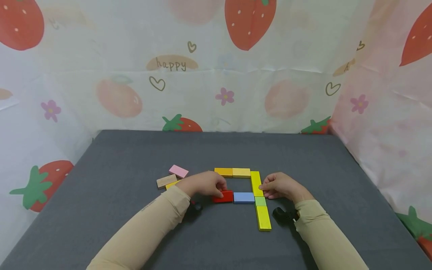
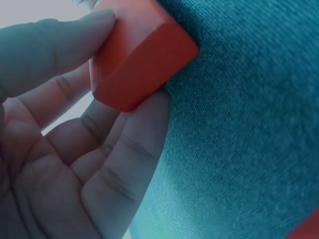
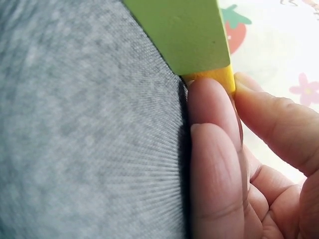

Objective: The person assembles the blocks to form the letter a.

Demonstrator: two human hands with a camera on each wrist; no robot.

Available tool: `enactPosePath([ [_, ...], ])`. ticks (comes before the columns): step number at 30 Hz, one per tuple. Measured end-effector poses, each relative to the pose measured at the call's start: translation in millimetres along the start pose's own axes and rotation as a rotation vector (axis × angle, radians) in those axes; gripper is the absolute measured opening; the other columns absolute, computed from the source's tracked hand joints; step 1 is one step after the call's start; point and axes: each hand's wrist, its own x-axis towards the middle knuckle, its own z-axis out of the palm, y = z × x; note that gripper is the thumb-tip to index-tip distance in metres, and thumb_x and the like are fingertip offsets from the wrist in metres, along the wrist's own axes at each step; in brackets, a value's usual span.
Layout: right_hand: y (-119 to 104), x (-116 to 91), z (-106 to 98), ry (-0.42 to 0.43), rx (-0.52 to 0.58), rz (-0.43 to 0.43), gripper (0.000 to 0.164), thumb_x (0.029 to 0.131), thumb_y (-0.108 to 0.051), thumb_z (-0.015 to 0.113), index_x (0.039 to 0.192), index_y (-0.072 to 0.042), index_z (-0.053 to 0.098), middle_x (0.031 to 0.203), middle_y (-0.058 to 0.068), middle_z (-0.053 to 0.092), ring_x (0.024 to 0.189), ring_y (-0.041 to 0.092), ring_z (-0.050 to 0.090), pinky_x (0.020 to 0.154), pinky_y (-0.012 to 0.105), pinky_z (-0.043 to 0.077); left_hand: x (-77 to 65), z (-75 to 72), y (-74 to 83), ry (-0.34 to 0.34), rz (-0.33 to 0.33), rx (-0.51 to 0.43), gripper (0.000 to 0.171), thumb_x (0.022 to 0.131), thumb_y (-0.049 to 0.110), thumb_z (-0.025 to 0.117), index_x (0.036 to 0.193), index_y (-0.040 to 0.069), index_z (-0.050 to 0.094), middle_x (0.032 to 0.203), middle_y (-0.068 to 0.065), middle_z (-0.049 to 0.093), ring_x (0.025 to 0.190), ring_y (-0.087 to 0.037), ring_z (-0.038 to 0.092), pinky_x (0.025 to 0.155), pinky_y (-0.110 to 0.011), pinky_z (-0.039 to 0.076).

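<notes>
My left hand (image 1: 204,183) pinches a red block (image 2: 144,55) between thumb and fingers, low over the table. In the head view the red block's right end stands right by a blue block (image 1: 244,198). My right hand (image 1: 283,186) is at the right edge of the upper long yellow block (image 1: 255,182), thumb on top and fingertips along its side. Below that lies a small green block (image 1: 260,201), then another long yellow block (image 1: 263,218). An orange-yellow block (image 1: 223,172) and a pale yellow block (image 1: 241,173) form the row at the top.
Left of my left hand lie a pink block (image 1: 179,171), a plain wood block (image 1: 166,181) and a yellow block (image 1: 171,184), partly hidden by the hand. Dark grey cloth covers the table (image 1: 135,157). Strawberry-printed curtains (image 1: 216,75) hang behind and at both sides.
</notes>
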Motion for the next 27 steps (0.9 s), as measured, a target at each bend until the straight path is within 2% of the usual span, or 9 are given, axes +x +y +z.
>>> enactPosePath([
  [6, -1.1, -0.7, 0.3, 0.006, -0.005, -0.007, 0.020, 0.080, -0.023, 0.069, 0.083, -0.004, 0.062, 0.072, 0.007, 0.063, 0.060, 0.014, 0.059, 0.059, 0.027, 0.051, 0.8, 0.3, 3.3, -0.005, -0.037, 0.020, 0.008, 0.084, 0.019, 0.065, 0.092, 0.020, 0.066, 0.077, 0.006, 0.057, 0.074, -0.012, 0.051, 0.067, -0.025, 0.044],
  [13, -1.1, -0.1, 0.7, 0.012, -0.005, -0.002, 0.020, 0.080, -0.023, 0.070, 0.082, -0.004, 0.063, 0.071, 0.006, 0.062, 0.058, 0.013, 0.059, 0.059, 0.027, 0.051, 0.8, 2.0, 5.3, 0.016, -0.039, 0.031, 0.014, 0.085, 0.018, 0.065, 0.098, 0.018, 0.069, 0.081, 0.008, 0.060, 0.077, -0.011, 0.052, 0.071, -0.024, 0.044],
  [27, -0.6, -1.4, 0.4, 0.001, -0.001, -0.020, 0.019, 0.081, -0.022, 0.069, 0.082, -0.004, 0.063, 0.071, 0.007, 0.062, 0.059, 0.014, 0.059, 0.059, 0.028, 0.051, 0.8, 2.5, 6.1, 0.034, -0.108, -0.017, 0.009, 0.081, 0.021, 0.068, 0.090, 0.020, 0.071, 0.074, 0.008, 0.060, 0.073, -0.013, 0.052, 0.067, -0.025, 0.045],
])
